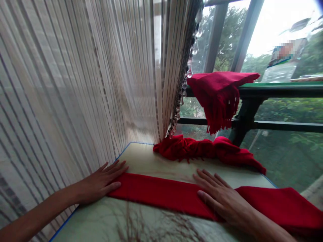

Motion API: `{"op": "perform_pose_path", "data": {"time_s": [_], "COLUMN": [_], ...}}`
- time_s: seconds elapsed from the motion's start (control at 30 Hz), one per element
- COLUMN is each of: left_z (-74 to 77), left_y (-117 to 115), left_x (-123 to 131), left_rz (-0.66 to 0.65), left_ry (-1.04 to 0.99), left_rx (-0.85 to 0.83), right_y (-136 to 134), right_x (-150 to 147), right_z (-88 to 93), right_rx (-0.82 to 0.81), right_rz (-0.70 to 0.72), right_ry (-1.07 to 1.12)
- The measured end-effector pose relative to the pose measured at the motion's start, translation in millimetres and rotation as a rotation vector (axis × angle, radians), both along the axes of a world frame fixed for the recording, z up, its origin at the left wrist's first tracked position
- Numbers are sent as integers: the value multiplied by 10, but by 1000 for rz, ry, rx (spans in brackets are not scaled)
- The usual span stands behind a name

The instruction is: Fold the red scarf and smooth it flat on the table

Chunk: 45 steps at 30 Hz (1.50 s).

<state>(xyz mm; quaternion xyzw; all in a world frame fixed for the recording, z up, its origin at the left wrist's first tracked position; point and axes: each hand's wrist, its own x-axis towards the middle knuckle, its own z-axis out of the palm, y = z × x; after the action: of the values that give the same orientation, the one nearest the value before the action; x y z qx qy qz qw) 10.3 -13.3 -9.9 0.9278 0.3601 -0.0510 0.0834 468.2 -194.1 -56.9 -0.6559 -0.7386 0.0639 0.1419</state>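
Observation:
A red scarf (156,193), folded into a long flat band, lies across the pale table mat (141,158). My left hand (101,183) rests flat on its left end, fingers stretched out and thumb along the cloth. Farther right, my right hand (219,193) lies palm down over the band, its fingers extended toward the back of the table. Beyond that hand the red cloth continues in a wider fold toward the right edge of the view. Neither hand grips anything.
A crumpled red scarf (202,148) lies along the table's back edge. Another folded red scarf (214,87) with fringe hangs over the window rail (282,90). A striped sheer curtain (101,84) with a bead trim borders the left. A plastic package (280,64) stands on the sill.

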Motion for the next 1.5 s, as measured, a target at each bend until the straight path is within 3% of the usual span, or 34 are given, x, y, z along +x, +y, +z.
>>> {"op": "perform_pose_path", "data": {"time_s": [0.17, 0.3, 0.57, 0.7, 0.83, 0.93, 1.2, 1.5], "left_z": [109, 70, -101, 6, 194, 213, -37, -77], "left_y": [-205, -398, -418, -386, -318, -263, -278, -324], "left_x": [446, 830, 772, 853, 1187, 1373, 1071, 1039], "left_rz": [-56, -126, -169, -180, -238, -279, -199, -245], "left_ry": [-164, -161, -174, -136, -186, -189, -209, -151], "left_rx": [42, -26, -81, -126, -87, -91, -119, -125], "right_y": [-19, -34, -34, -39, -39, -37, -46, -45], "right_x": [-22, -33, -22, -23, -10, 6, 3, -12], "right_z": [105, 177, 220, 240, 210, 178, 196, 221], "right_rx": [-95, -119, -152, -151, -128, -100, -105, -132], "right_rz": [17, 10, 18, 23, 16, 10, 7, 0], "right_ry": [-29, -61, -78, -71, -86, -102, -116, -136]}}
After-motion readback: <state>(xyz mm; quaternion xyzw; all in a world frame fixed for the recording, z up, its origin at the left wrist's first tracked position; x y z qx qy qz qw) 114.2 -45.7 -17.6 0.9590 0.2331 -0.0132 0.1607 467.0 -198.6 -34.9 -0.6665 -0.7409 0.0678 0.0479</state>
